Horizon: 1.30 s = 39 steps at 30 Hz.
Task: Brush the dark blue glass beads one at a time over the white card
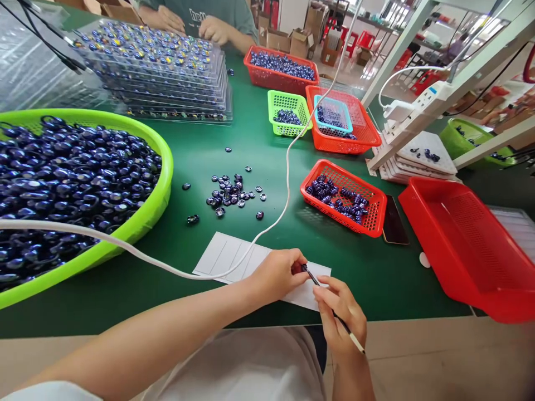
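My left hand [281,274] pinches a small dark glossy piece [305,268] between thumb and fingertips, above a ruled white paper sheet [234,253]. In my right hand [343,313] is a thin paintbrush [349,332] with a dark shaft and a pale end, held like a pen. Its tip meets the piece in my left hand; the fingers partly cover that contact. Beyond the paper, several loose shiny dark-blue pieces [232,192] lie scattered on the green table [188,156]. To their right, a red-orange basket [378,214] holds similar pieces.
A large lime-green basket [167,167] of dark pieces stands left. A white cable [288,161] crosses the table and paper. Stacked clear trays [167,106], a small green basket [288,94] and a co-worker's hands [215,29] are farther back. A red bin [468,245] is right, beside a phone [395,223].
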{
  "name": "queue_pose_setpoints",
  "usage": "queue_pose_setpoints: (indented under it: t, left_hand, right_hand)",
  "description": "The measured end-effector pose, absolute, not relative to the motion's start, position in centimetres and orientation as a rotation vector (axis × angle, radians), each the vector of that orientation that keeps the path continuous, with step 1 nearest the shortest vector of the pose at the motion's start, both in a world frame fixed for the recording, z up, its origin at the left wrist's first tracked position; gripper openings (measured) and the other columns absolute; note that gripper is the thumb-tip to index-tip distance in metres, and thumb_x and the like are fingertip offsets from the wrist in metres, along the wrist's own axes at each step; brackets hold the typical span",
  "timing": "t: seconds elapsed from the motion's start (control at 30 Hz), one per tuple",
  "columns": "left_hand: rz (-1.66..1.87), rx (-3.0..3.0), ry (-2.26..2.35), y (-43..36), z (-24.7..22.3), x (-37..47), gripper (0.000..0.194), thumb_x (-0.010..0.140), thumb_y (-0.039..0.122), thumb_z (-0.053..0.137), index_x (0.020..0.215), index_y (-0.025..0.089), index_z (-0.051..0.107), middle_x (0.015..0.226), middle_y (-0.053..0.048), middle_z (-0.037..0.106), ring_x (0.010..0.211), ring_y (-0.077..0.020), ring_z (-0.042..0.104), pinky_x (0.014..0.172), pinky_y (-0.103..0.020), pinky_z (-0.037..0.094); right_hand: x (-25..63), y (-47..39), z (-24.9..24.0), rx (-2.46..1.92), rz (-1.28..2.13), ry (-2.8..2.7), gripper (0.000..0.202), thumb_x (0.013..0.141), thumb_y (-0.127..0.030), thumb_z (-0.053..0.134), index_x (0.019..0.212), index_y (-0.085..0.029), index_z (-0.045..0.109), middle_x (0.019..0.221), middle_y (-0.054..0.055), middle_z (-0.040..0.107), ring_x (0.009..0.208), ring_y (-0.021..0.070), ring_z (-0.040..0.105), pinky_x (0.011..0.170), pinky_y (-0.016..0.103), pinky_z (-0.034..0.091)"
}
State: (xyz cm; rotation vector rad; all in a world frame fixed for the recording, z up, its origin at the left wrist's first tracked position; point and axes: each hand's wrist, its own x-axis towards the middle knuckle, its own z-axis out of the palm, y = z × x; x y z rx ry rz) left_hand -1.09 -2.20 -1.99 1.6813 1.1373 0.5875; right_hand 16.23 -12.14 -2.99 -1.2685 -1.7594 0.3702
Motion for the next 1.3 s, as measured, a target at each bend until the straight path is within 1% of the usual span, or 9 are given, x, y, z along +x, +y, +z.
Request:
queue_pose_setpoints:
  t: [0.1,0.33,0.5,0.67,0.87,1.0,1.1,1.2,1.3]
  left_hand:
    - [0.591,1.712,1.133,-2.2,-2.1,-1.1,0.006,0.077,0.017,0.073,0.080,0.017,0.068,0.068,0.002,0.070,0.060,-0.0124,0.061,0.057,-0.021,0.042]
    - [0.637,1.675,1.046,-2.4,-2.2,-1.4,0.009,0.078,0.021,0.073,0.084,0.018,0.067,0.069,0.002,0.068,0.061,-0.0118,0.060,0.058,-0.021,0.044]
    - [0.653,1.647,0.962,-2.3,-1.8,-1.8,0.011,0.080,0.024,0.070,0.088,0.017,0.066,0.072,0.001,0.068,0.065,-0.0127,0.061,0.061,-0.021,0.047]
    - [0.636,1.676,0.917,-2.1,-1.1,-2.2,0.013,0.084,0.023,0.061,0.094,0.016,0.066,0.080,-0.003,0.070,0.070,-0.0139,0.063,0.066,-0.023,0.049]
    - [0.617,1.662,0.933,-2.2,-0.5,-2.3,0.015,0.082,0.019,0.054,0.091,0.016,0.065,0.078,-0.002,0.069,0.068,-0.0131,0.061,0.062,-0.022,0.047]
    - [0.609,1.605,0.961,-2.2,-0.4,-2.1,0.013,0.077,0.016,0.055,0.086,0.017,0.064,0.073,0.000,0.066,0.065,-0.0122,0.059,0.060,-0.021,0.046]
    - [0.590,1.576,1.002,-2.2,-0.3,-1.9,0.013,0.072,0.014,0.056,0.083,0.017,0.063,0.071,0.001,0.065,0.063,-0.0119,0.058,0.060,-0.021,0.045]
    - [0.585,1.569,1.024,-2.2,-0.3,-1.8,0.014,0.071,0.013,0.056,0.082,0.018,0.063,0.070,0.002,0.066,0.063,-0.0122,0.058,0.060,-0.021,0.044]
    - [0.597,1.576,1.033,-2.2,-0.4,-1.8,0.011,0.071,0.013,0.055,0.079,0.018,0.062,0.069,0.002,0.065,0.063,-0.0122,0.058,0.059,-0.021,0.044]
  right_hand:
    - [15.8,-12.3,-3.0,-1.304,0.374,-1.681,0.036,0.089,-0.003,0.062,0.111,-0.029,0.073,0.117,0.008,0.069,0.080,0.0149,0.070,0.063,0.025,0.059]
    - [15.8,-12.3,-3.7,-1.365,0.566,-1.480,0.021,0.093,-0.014,0.062,0.107,-0.025,0.072,0.112,0.008,0.070,0.080,0.0164,0.071,0.066,0.030,0.062]
    - [15.4,-12.2,-4.1,-1.404,0.619,-1.323,0.018,0.094,-0.019,0.063,0.111,-0.023,0.069,0.108,0.008,0.070,0.071,0.0147,0.071,0.066,0.031,0.063]
    - [15.3,-12.1,-4.1,-1.373,0.588,-1.310,0.013,0.094,-0.019,0.064,0.105,-0.023,0.069,0.107,0.007,0.071,0.074,0.0160,0.073,0.065,0.030,0.063]
    - [15.4,-12.3,-4.3,-1.351,0.532,-1.411,0.017,0.093,-0.013,0.063,0.105,-0.023,0.068,0.111,0.008,0.071,0.085,0.0183,0.074,0.064,0.030,0.064]
    - [15.3,-12.5,-4.5,-1.322,0.470,-1.488,0.022,0.092,-0.011,0.063,0.108,-0.024,0.067,0.111,0.009,0.072,0.095,0.0215,0.074,0.069,0.033,0.066]
    - [15.3,-12.6,-4.6,-1.339,0.420,-1.524,0.022,0.091,-0.011,0.064,0.109,-0.024,0.067,0.111,0.009,0.073,0.092,0.0207,0.075,0.071,0.035,0.066]
    - [15.1,-12.7,-4.4,-1.354,0.346,-1.578,0.024,0.090,-0.010,0.065,0.109,-0.024,0.066,0.110,0.009,0.074,0.089,0.0196,0.075,0.070,0.032,0.065]
    - [15.0,-12.6,-4.1,-1.316,0.228,-1.691,0.032,0.089,-0.007,0.065,0.114,-0.025,0.063,0.110,0.008,0.074,0.093,0.0199,0.075,0.073,0.032,0.064]
